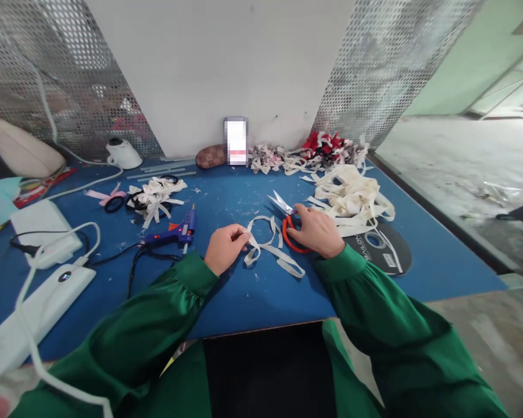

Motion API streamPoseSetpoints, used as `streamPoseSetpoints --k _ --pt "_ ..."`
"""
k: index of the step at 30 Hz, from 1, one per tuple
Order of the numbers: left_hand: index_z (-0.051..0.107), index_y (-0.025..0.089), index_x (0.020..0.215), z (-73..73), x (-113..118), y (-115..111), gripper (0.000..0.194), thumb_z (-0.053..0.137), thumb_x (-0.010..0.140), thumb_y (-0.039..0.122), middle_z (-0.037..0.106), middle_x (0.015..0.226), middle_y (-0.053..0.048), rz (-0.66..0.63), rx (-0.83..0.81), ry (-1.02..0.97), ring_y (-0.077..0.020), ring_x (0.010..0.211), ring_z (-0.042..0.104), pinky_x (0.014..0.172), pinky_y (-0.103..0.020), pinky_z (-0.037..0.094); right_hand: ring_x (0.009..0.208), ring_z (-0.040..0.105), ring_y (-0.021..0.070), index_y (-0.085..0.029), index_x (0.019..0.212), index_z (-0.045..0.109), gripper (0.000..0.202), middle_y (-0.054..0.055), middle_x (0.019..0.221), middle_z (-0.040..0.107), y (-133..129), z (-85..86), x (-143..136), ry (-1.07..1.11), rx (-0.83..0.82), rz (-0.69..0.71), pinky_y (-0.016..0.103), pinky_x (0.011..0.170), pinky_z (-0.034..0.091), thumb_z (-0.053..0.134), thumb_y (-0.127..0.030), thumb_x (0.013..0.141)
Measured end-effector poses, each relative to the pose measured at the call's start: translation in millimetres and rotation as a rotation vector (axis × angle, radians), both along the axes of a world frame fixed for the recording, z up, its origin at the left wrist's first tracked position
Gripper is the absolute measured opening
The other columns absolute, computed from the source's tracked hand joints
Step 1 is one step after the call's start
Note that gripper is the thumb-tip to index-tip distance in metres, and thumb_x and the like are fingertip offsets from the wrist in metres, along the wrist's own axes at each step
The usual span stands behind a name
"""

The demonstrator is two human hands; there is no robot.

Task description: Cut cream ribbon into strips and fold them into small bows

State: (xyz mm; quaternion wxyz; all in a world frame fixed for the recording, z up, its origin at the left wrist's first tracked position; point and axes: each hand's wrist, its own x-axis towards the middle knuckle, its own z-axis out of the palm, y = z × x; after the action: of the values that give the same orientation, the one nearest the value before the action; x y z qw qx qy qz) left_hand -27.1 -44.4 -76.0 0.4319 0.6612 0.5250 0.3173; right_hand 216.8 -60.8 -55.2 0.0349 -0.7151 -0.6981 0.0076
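Observation:
My left hand (pixel 228 248) is closed in a pinch on one end of a cream ribbon (pixel 283 260). The ribbon lies in loose loops on the blue table, between my two hands. Around the orange handles of a pair of scissors (pixel 282 202) my right hand (pixel 317 230) is closed. Their blades are slightly apart and point away to the left, beyond the ribbon loops. Just behind my right hand is a tangled heap of cream ribbon (pixel 346 194). A blue glue gun (pixel 174 233) lies to the left of my left hand, its nozzle upward.
A dark round disc (pixel 386 249) lies partly under my right forearm. White bow pieces with black hair ties (pixel 154 196) sit at the left. A phone (pixel 236 141) leans by a checkered pouch (pixel 211 157). Cables run past a white power strip (pixel 39 313).

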Motion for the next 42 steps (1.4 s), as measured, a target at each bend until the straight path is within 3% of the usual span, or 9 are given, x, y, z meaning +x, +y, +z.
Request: streamPoseSetpoints --k 5,12,15,18,22,25,31,36,42 --pt "0.070 0.021 0.073 -4.4 5 1 0.021 0.061 0.084 0.037 0.071 0.068 -0.001 -0.018 0.056 0.082 -0.0186 0.060 0.067 0.064 -0.029 0.046 0.094 0.067 0.0298 -0.016 0.130 0.057 0.047 0.017 0.106 0.070 -3 1.3 -5 -0.014 0.015 0.026 0.034 0.075 0.040 0.053 -0.042 0.091" --pt "0.070 0.023 0.069 -10.7 13 2 0.018 0.064 0.081 0.035 0.071 0.066 0.000 0.070 0.064 0.108 -0.0179 0.059 0.064 0.061 -0.028 0.041 0.097 0.066 0.0332 -0.010 0.117 0.066 0.038 0.022 0.108 0.066 -5 5.7 -8 0.030 0.043 0.023 0.037 0.077 0.043 0.049 -0.037 0.097" --pt "0.069 0.022 0.074 -10.7 15 2 0.019 0.063 0.081 0.038 0.072 0.070 0.000 0.105 0.046 0.014 -0.0163 0.059 0.063 0.062 -0.027 0.043 0.111 0.062 0.0312 -0.014 0.128 0.062 0.041 0.019 0.119 0.064 -9 13.8 -15 0.106 0.061 0.149 0.036 0.087 0.044 0.046 -0.040 0.101" --pt "0.067 0.019 0.076 -7.6 14 1 0.024 0.063 0.080 0.043 0.071 0.070 -0.001 0.124 0.019 -0.110 -0.0144 0.057 0.060 0.059 -0.025 0.043 0.105 0.064 0.0194 -0.026 0.131 0.063 0.042 0.007 0.124 0.065 -13 14.8 -28 0.195 -0.005 0.381 0.026 0.088 0.044 0.060 -0.049 0.096" --pt "0.065 0.017 0.075 -2.8 10 0 0.028 0.066 0.077 0.045 0.068 0.067 0.000 0.130 -0.035 -0.241 -0.0120 0.054 0.055 0.054 -0.023 0.040 0.092 0.066 0.0167 -0.022 0.111 0.070 0.024 0.005 0.110 0.070 -10 4.3 -40 0.257 -0.102 0.519 0.025 0.078 0.042 0.071 -0.030 0.089" --pt "0.064 0.017 0.072 -1.2 8 0 0.030 0.069 0.074 0.046 0.065 0.064 0.001 0.133 -0.075 -0.301 -0.0108 0.052 0.053 0.053 -0.023 0.039 0.090 0.065 0.0166 -0.019 0.101 0.070 0.012 0.005 0.100 0.072 -6 -1.8 -41 0.314 -0.115 0.511 0.025 0.077 0.040 0.065 -0.017 0.090" --pt "0.063 0.016 0.069 -2.3 5 1 0.031 0.075 0.071 0.044 0.064 0.062 0.001 0.131 -0.120 -0.378 -0.0096 0.051 0.052 0.051 -0.022 0.038 0.082 0.061 0.0157 -0.018 0.086 0.067 0.008 0.004 0.089 0.071 -3 -6.0 -38 0.500 -0.082 0.459 0.026 0.075 0.038 0.063 -0.011 0.085" --pt "0.065 0.016 0.072 -5.2 4 4 0.033 0.075 0.068 0.047 0.064 0.062 0.001 0.168 -0.129 -0.443 -0.0094 0.049 0.052 0.049 -0.021 0.037 0.062 0.055 0.0128 -0.019 0.081 0.060 0.008 -0.001 0.070 0.067 7 -4.6 -29 0.772 -0.039 0.311 0.025 0.062 0.038 0.057 -0.018 0.088" --pt "0.065 0.016 0.069 -5.7 4 5 0.030 0.074 0.067 0.045 0.065 0.063 0.000 0.196 -0.133 -0.490 -0.0077 0.049 0.052 0.048 -0.020 0.036 0.055 0.054 0.0104 -0.018 0.085 0.060 0.016 -0.001 0.074 0.067 31 5.8 -3 1.106 0.006 0.103 0.024 0.054 0.046 0.055 -0.029 0.096"
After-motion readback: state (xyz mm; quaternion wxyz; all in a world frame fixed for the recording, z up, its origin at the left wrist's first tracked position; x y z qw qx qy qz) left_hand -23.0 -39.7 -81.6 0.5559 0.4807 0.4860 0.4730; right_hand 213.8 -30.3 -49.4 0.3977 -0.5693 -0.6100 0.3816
